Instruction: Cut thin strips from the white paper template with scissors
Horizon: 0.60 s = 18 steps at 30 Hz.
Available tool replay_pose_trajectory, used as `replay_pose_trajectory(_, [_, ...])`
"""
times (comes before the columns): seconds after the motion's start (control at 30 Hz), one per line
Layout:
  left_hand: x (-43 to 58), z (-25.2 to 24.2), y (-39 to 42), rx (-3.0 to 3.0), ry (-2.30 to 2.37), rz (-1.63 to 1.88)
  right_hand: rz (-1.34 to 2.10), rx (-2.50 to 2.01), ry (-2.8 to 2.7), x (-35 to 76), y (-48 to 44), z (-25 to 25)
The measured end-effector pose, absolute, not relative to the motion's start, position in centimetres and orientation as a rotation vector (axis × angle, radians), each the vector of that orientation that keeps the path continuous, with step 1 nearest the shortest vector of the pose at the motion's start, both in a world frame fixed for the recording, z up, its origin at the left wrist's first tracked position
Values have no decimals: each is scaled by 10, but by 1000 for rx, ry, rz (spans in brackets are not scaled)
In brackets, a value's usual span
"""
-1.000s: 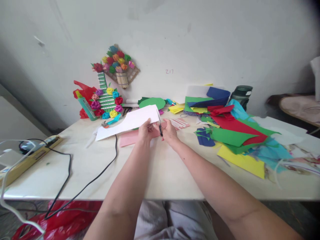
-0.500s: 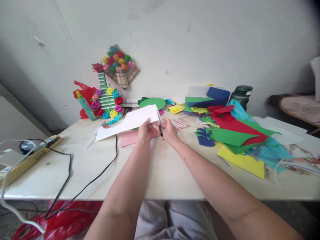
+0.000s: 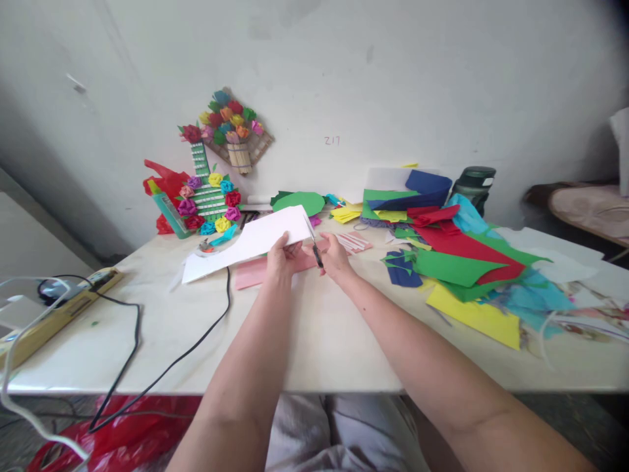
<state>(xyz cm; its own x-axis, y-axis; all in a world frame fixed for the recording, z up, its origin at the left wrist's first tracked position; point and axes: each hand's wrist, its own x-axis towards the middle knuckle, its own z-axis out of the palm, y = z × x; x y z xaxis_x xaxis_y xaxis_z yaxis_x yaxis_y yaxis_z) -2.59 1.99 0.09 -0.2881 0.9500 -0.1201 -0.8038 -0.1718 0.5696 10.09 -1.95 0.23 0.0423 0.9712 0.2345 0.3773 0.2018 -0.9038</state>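
The left hand (image 3: 281, 257) pinches the near edge of a white paper sheet (image 3: 248, 240) — lifted above the worktop (image 3: 314, 328). The right hand (image 3: 334, 257) grips scissors (image 3: 314, 244) at the sheet's right edge; pink paper (image 3: 255, 272) lies beneath.

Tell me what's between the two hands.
The scissors, held in the right hand, blades at the edge of the white sheet that the left hand grips, seen in the head view.

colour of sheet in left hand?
White. Head view shows it best: the left hand pinches the sheet while the right hand holds scissors at its edge.
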Motion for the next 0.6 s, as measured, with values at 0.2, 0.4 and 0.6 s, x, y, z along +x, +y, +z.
replay_pose_trajectory(0.2, [-25,3,17,306,652,1757,833,-1333,-1459,101,-19,0])
replay_pose_trajectory(0.4, [-18,6,10,314,683,1750,833,-1374,-1470,105,-15,0])
replay_pose_trajectory(0.6, [-12,9,5,311,656,1739,864,-1350,-1450,110,-11,-2])
